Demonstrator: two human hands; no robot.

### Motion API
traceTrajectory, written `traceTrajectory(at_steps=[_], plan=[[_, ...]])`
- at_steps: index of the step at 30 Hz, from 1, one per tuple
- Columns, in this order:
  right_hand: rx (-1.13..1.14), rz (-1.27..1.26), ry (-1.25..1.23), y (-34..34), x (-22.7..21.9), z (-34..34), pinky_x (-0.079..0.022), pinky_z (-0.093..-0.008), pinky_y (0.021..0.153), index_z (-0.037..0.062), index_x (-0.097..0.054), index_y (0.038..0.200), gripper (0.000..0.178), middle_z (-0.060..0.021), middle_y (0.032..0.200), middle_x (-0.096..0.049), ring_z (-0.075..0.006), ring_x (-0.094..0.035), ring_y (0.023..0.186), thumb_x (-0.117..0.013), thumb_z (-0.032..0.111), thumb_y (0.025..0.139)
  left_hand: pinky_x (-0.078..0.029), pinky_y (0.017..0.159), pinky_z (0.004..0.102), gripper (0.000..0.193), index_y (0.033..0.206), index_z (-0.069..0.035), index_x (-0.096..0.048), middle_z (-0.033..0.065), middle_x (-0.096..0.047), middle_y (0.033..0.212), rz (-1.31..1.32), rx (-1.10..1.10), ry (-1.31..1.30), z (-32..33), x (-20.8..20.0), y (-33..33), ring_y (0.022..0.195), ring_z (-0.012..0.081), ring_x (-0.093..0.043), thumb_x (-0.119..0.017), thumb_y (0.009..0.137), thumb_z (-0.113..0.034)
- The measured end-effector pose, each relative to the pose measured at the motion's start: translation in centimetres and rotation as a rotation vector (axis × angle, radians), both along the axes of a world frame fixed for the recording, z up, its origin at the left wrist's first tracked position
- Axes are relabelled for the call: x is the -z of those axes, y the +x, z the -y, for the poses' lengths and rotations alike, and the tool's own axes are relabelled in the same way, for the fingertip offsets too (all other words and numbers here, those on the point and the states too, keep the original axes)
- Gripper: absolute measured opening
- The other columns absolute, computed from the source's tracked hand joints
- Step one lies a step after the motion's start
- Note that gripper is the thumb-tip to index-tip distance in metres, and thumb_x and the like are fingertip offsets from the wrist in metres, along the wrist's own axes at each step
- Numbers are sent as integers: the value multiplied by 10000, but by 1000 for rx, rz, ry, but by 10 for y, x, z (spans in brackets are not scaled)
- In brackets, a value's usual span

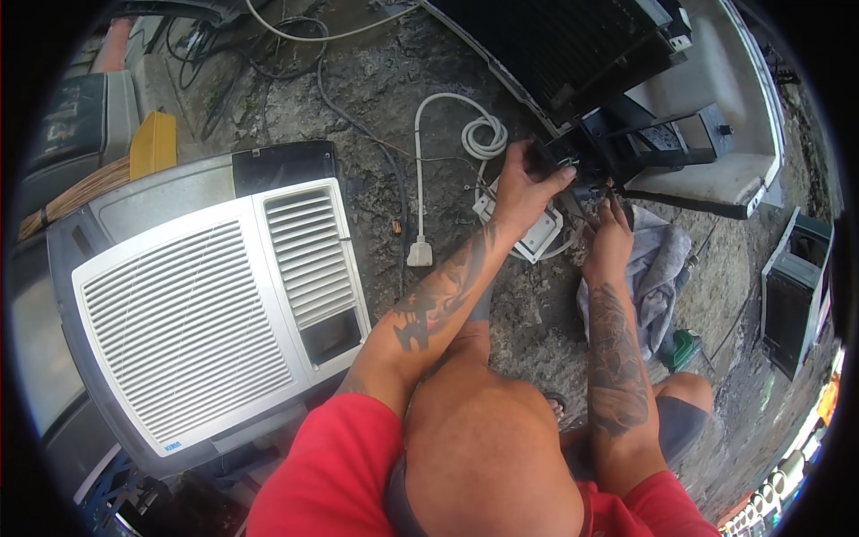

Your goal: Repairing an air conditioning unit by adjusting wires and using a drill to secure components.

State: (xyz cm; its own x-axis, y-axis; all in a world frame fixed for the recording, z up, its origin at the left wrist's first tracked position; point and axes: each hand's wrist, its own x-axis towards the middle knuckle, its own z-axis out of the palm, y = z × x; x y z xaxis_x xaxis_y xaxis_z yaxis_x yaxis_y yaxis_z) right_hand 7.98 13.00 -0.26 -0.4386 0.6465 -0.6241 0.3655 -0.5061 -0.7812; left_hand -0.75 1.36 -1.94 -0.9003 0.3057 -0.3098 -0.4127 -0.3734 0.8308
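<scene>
My left hand (528, 186) is closed round the edge of a black part (562, 150) at the lower corner of an opened air-conditioner unit, thumb on top. My right hand (611, 240) is just below and to the right, its fingers pinched near the same corner. Something thin and dark shows at its fingertips, too small to name. The unit's dark finned coil (573, 54) rises behind, beside a black bracket (684, 139) and a pale housing (707, 80). Under my left wrist lies a white plate (540, 234), partly hidden by the arm.
A white louvred air-conditioner front (188, 322) stands at the left. A coiled white power cord (418, 170) lies on the rough wet ground. To the right are a grey rag (658, 268), a green tool (684, 349) and a dark frame (796, 286). A broom (89, 192) lies at the left.
</scene>
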Motion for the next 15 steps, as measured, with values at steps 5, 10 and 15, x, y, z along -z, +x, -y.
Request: traceTrajectory(at_steps=[5,10,15], plan=[[-278,-26,775,17,-36,-22,-504,-257,726,-35,-564,1272,466,-89,1054,-690,-109,-635,850,-735,164,886,-524,899,306,731,1304,92,-409,173,-628,1139,-84,179,-314,16,2,-20,998,200,-645,-845,757,-122],[-865,175,1479,1,-37,-87,-517,-379,639,66,-705,907,221,-91,799,-701,-258,-673,686,-779,249,810,-503,950,363,807,1327,89,-426,212,-590,1209,-270,162,-407,21,6,-23,1113,265,-612,-867,729,-226],[-874,114,1528,2,-23,-100,-505,-395,686,95,-733,856,219,-88,815,-705,-311,-670,763,-811,269,749,-470,991,418,733,1299,15,-529,215,-572,1240,-809,33,-799,22,-30,-66,1151,380,-582,-838,717,-307]])
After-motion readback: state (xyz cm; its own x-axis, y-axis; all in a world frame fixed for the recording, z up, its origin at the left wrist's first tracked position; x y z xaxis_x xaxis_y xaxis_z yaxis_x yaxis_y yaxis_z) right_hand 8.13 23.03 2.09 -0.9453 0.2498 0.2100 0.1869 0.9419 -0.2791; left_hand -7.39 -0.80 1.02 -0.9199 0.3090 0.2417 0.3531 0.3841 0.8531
